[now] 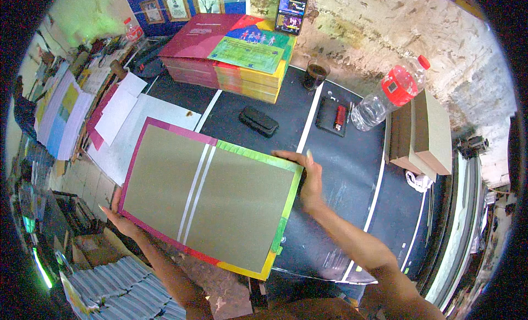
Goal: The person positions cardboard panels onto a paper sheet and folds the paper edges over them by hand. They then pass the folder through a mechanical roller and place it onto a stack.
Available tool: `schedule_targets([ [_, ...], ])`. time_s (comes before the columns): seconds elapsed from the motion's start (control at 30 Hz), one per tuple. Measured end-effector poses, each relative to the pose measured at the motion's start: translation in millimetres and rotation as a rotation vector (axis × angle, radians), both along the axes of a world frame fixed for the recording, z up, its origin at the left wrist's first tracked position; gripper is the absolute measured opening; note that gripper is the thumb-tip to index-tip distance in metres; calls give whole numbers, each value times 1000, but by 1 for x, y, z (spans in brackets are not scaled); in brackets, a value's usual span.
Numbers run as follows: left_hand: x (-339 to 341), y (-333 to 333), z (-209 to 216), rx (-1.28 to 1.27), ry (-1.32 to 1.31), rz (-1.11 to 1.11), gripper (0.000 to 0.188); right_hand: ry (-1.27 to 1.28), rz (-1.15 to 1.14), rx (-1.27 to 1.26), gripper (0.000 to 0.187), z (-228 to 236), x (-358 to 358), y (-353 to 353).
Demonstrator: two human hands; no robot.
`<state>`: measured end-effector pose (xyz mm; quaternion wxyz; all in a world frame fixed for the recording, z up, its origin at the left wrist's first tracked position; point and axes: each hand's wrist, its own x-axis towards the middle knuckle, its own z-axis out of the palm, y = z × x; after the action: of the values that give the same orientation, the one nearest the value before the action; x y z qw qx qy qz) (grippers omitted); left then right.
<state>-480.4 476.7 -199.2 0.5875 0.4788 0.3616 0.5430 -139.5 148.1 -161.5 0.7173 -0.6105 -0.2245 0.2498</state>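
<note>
An unfolded hardcover book cover (242, 199) lies level between my hands, its inner side facing up. Its two grey boards are parted by white strips at the spine, and turned-in edges of magenta, green, yellow and red frame them. My left hand (122, 218) grips the left edge near the lower corner, with part of the fingers hidden beneath. At the upper right corner, my right hand (309, 182) is closed round the edge. Behind the cover stands a tall stack of printed covers (220, 50) in magenta, green and yellow.
On the black tabletop (341, 193) are a black case (258, 122), a red lighter (339, 117) on a black wallet, a glass of dark drink (316, 73) and a plastic bottle (391, 91). Grey boards (432, 135) stand at right. White sheets (118, 116) and paper stacks (63, 113) lie left.
</note>
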Motion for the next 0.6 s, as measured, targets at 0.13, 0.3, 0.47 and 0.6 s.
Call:
schedule_targets([
  [0.13,-14,15,-10,4,65,37,77,121,-174,102,86,-17,-10,17],
  [0.3,43,-25,118,150,146,472,69,153,-101,29,81,-10,-6,10],
  [0.47,98,-94,196,937,1086,-308,77,-222,60,-308,70,21,20,-5],
  [0.6,79,-173,139,1210,1371,-967,99,-1016,115,-641,78,83,-8,0],
])
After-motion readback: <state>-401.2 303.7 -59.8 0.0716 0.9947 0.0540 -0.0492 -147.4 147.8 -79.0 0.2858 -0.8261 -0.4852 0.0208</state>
